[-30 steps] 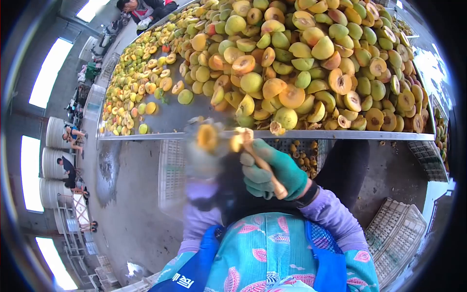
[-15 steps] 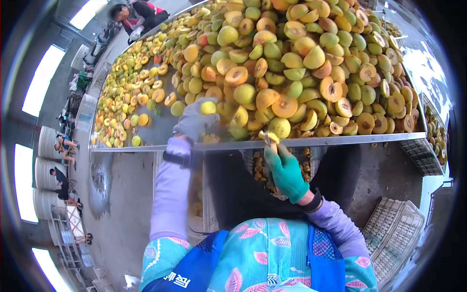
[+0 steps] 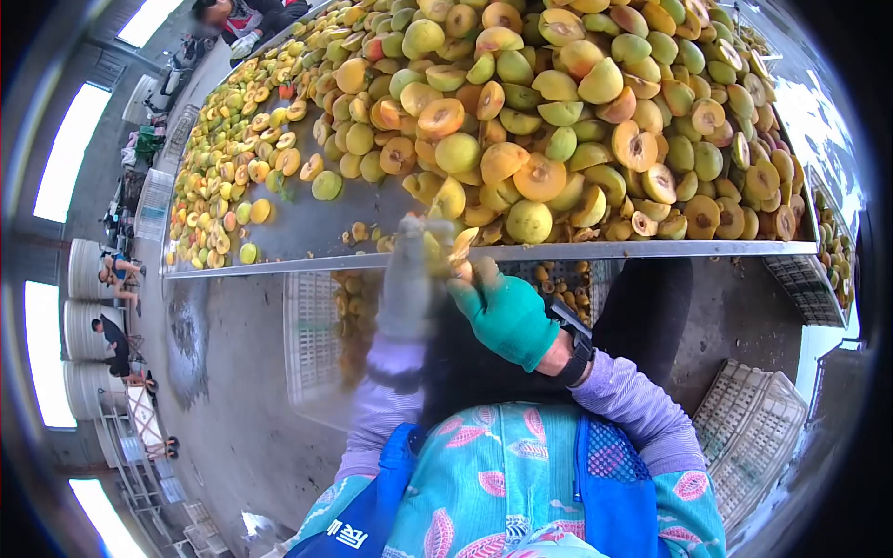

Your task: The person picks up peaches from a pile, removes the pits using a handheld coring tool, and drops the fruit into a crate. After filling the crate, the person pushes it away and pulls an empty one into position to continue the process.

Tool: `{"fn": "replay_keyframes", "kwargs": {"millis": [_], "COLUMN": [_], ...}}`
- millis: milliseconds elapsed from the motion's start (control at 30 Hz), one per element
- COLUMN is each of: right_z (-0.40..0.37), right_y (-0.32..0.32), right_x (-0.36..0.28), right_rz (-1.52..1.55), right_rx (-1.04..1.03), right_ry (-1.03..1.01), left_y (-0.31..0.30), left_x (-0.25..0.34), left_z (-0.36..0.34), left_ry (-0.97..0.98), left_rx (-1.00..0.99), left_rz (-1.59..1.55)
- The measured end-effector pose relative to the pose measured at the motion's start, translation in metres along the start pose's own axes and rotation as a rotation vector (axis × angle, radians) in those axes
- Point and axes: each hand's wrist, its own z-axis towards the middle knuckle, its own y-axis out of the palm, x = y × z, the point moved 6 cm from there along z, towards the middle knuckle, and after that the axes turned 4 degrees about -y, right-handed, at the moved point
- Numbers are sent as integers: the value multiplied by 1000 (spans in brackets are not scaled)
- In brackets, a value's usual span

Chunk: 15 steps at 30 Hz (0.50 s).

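My left hand point(image 3: 406, 279), in a pale grey glove, is smeared by motion at the metal tray's front edge. A yellow-green peach half point(image 3: 435, 253) shows against its fingers. Close to its right, my right hand point(image 3: 512, 318), in a teal glove, is closed, thumb and fingers pinched round a small metal tool that is mostly hidden. Orange-yellow fruit flesh point(image 3: 463, 244) shows at its tip, beside the left hand's fruit. Beyond both hands, halved peaches point(image 3: 541, 177) are heaped on the metal tray point(image 3: 339, 219), several with brown pit hollows facing up.
Below the tray edge, a crate point(image 3: 312, 325) and a container of small brown pieces point(image 3: 564, 284) stand by my legs. Stacked plastic crates point(image 3: 752, 437) lie at the right. A person point(image 3: 246, 23) leans at the tray's far left. Others sit by white tubs point(image 3: 88, 298).
My left hand has come down and right from over the tray to my right hand, with the fruit. My right hand has shifted left along the edge. The view has shifted slightly.
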Motion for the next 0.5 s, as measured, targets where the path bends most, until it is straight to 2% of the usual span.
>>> {"fn": "replay_keyframes", "kwargs": {"millis": [67, 100, 167, 233, 267, 300, 333, 433, 500], "right_z": [-2, -5, -9, -10, -14, -20, -18, -19, -15], "right_y": [2, 0, -7, 0, -1, -2, -7, -16, -12], "right_x": [-1, -3, -11, 27, 29, 30, 30, 3, -4], "right_rz": [-7, 47, 152, 788, 1011, 1201, 969, 215, 94], "right_rx": [-19, 5, 58, -63, -166, -239, -182, 10, -35], "right_ry": [-33, -49, -86, 364, 570, 809, 644, 102, 98], "left_y": [0, 5, 9, 16, 35, 29, 25, 27, 36], "left_x": [7, 8, 7, 7, 22, 19, 14, 11, 12], "left_z": [-6, -11, -7, -10, -23, -20, -15, -19, -18], "left_ry": [20, -52, -36, -170, -246, -228, -212, -93, -56], "left_rx": [113, 105, -3, 8, -184, -198, -219, -62, -147], "left_rz": [316, 250, 102, -527, -532, -494, -454, -193, -213]}}
